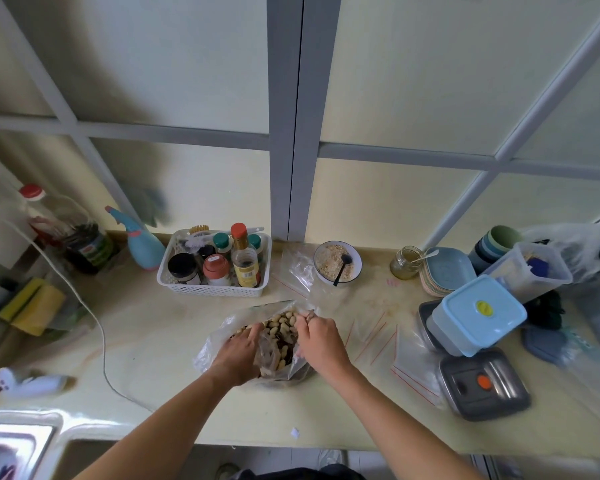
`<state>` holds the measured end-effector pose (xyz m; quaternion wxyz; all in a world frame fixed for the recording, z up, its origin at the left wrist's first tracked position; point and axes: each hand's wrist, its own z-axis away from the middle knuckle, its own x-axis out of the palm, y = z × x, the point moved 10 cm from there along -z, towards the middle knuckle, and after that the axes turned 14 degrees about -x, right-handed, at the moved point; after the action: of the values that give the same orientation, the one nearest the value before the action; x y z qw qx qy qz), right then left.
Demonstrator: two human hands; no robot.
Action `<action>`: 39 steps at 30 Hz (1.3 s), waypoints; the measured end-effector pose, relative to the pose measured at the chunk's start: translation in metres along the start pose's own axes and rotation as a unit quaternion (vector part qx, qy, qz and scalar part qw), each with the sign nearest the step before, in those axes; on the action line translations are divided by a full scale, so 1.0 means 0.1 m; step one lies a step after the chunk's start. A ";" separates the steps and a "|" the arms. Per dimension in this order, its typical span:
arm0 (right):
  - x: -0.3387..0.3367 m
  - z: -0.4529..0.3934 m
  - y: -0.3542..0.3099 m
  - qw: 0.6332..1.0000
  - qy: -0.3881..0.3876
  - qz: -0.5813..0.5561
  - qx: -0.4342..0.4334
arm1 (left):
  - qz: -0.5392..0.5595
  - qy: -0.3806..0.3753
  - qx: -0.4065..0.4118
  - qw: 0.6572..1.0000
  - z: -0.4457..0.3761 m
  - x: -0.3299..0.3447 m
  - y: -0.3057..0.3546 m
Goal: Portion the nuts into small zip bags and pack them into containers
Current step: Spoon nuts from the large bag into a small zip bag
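Nuts (284,322) remain in the bulk bag (222,336) at frame centre; your left hand (238,355) and right hand (321,341) grip its mouth; zip bags (374,336) lie unfilled.

Nuts in big clear bag (219,344), mouth open.
Pale peanuts (284,322) heaped btwn both grips; small zip bags (378,336) flat on counter to the right, containers (478,315) stacked beyond.

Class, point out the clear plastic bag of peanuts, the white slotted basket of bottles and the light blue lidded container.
Clear plastic bag of peanuts (284,322): head view, on the nuts.
White slotted basket (212,289): head view, front wall.
Light blue lidded container (480,311): head view, lid.
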<state>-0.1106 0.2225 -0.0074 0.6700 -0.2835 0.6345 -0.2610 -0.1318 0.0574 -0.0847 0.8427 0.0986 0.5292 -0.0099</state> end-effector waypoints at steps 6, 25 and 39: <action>0.00 0.19 0.43 0.956 0.092 -0.229 0.157 | 0.009 -0.003 0.007 1.000 0.00 0.01 0.01; -0.65 0.36 0.86 0.904 0.214 -0.283 0.240 | 0.024 -0.017 -0.060 0.998 -0.07 0.02 0.00; -0.48 0.25 0.21 0.957 0.124 -0.223 0.137 | 0.095 -0.015 -0.035 0.995 -0.07 -0.04 0.20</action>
<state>-0.0888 0.2728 0.0119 0.5435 -0.2887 0.5909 -0.5216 -0.1379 0.0779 -0.0809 0.8506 0.1186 0.5047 0.0873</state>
